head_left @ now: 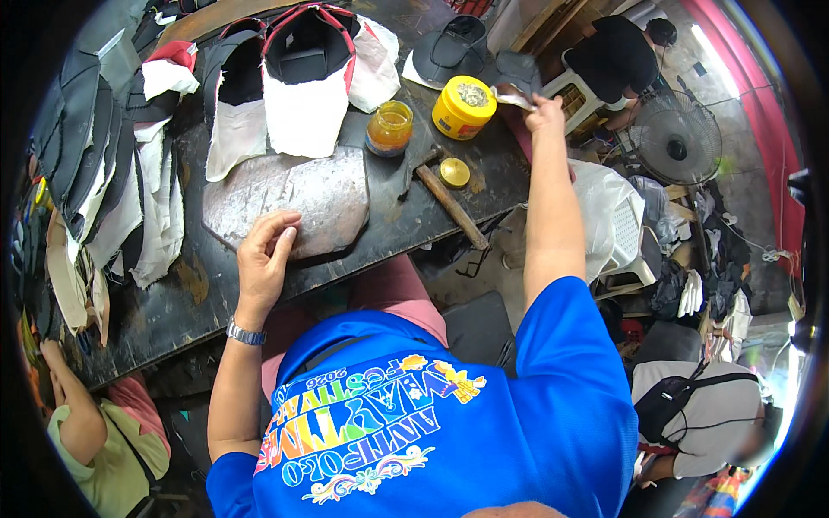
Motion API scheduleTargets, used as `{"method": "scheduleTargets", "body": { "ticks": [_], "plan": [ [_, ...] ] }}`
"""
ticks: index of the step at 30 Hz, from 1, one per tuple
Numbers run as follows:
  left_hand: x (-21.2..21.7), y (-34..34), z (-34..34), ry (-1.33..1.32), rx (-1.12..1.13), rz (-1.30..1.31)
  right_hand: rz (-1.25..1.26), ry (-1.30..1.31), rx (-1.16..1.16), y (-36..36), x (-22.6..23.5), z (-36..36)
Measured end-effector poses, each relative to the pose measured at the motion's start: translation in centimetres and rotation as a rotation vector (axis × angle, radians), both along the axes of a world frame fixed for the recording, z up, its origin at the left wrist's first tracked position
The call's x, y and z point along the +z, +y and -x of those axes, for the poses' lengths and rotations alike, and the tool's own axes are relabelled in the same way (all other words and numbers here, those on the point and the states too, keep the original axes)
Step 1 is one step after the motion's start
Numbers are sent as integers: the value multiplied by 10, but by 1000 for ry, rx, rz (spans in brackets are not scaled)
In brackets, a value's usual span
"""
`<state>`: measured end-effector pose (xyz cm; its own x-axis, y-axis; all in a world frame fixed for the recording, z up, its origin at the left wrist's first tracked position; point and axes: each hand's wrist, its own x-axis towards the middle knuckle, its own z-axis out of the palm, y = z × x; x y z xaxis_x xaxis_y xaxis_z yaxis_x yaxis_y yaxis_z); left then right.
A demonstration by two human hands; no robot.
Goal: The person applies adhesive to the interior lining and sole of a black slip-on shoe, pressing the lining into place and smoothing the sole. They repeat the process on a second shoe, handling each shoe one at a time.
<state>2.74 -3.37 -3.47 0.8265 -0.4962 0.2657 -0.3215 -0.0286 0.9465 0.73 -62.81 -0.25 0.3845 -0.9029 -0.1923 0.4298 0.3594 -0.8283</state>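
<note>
My left hand (269, 253) rests at the near edge of a worn grey slab (324, 194), its fingers loosely bent and a little apart, with nothing visible in them. My right hand (546, 118) is stretched out past the far right of the bench, closed on a small shiny, pale-and-brown piece (513, 96) whose kind is too blurred to tell. Just left of that piece stands a yellow tub (464, 112) with pale, flaky-looking contents. A glass jar of amber stuff (389, 129), a hammer (452, 205) and a round gold lid (454, 173) lie between my hands.
Black, white-lined shoe uppers (306, 104) with red edging stand behind the slab; several more (104, 164) are stacked left. A black cap-like piece (449, 50) lies at the back. Right of the dark bench (203, 289) are a plastic-covered white stool (623, 229), a fan (675, 138) and other people.
</note>
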Motion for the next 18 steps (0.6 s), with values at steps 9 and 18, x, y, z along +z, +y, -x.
{"method": "scheduleTargets", "body": {
  "ticks": [9,18],
  "plan": [
    [8,-2,5,-144,37,-130,189,290,86,-12,-7,34],
    [8,-5,13,-272,54,-167,815,1039,-3,-10,-16,33]
  ]
}}
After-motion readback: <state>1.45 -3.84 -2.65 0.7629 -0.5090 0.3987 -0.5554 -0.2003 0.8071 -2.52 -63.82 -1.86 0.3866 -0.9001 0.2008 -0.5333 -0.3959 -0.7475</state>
